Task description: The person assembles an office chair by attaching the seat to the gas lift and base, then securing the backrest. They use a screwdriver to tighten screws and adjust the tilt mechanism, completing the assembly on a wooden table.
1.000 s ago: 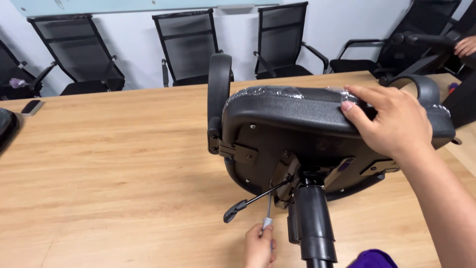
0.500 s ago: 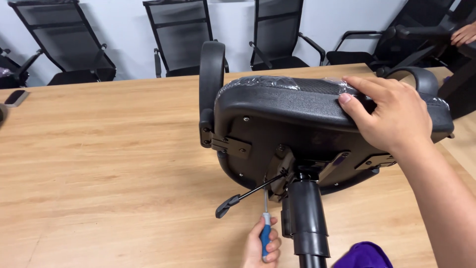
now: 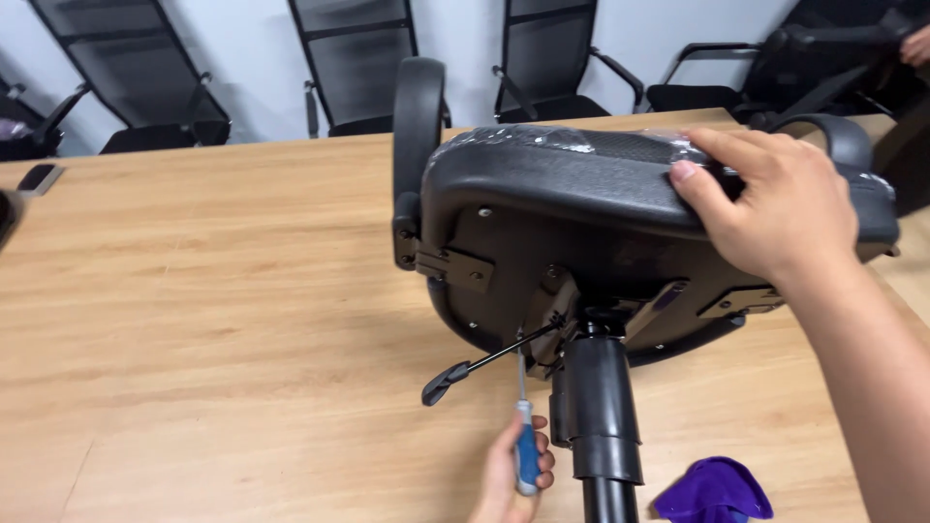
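Right hand [image 3: 775, 208] grips seat [image 3: 581, 184] edge; left hand [image 3: 513, 475] holds screwdriver [image 3: 524, 436].

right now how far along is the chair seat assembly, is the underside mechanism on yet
Looks done: the mechanism plate sits on the seat underside, with the gas cylinder, lever and armrest fitted. In hand: the left hand drives a blue-handled screwdriver up at the plate, while the right hand steadies the seat edge on the table. Left: how many screws remain can't be told; no wheeled base is in view.
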